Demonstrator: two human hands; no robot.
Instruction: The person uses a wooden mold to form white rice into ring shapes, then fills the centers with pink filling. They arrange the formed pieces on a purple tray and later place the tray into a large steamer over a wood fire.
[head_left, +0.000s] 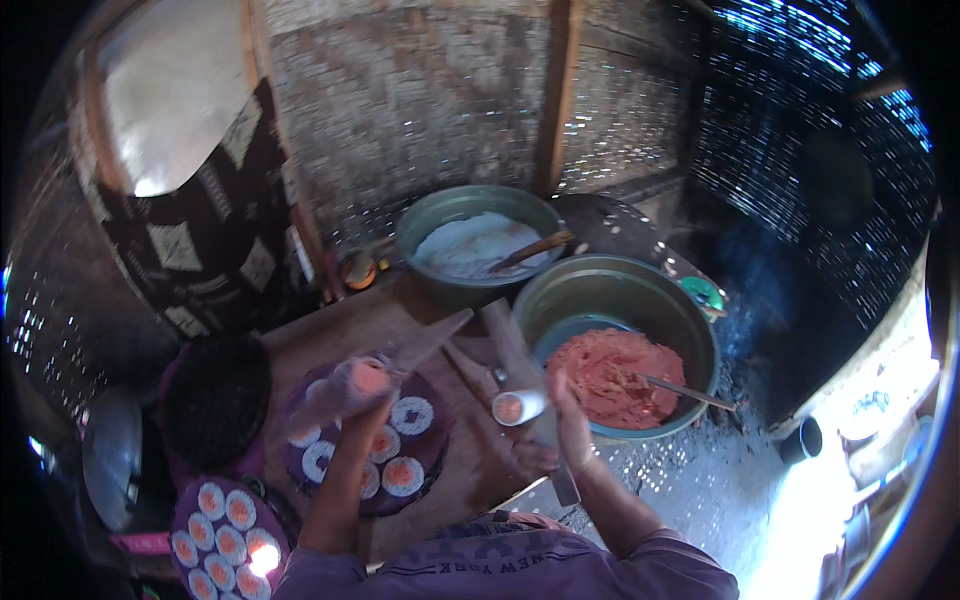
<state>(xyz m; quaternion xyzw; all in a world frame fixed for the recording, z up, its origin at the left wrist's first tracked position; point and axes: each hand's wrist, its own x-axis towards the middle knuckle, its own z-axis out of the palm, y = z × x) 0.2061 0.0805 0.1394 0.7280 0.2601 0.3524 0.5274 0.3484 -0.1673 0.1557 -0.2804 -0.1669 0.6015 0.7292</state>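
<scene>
- White-and-pink roll: just left of our right hand; we cannot tell that hand's grip.
- Our left hand is well apart, blurred, its grip unclear.
- Beyond our right hand, we see pink mixture in a basin.

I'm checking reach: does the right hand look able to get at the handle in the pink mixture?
Probably yes: the handle juts over the rim of the basin, uncovered, though the right hand seems occupied.
</scene>
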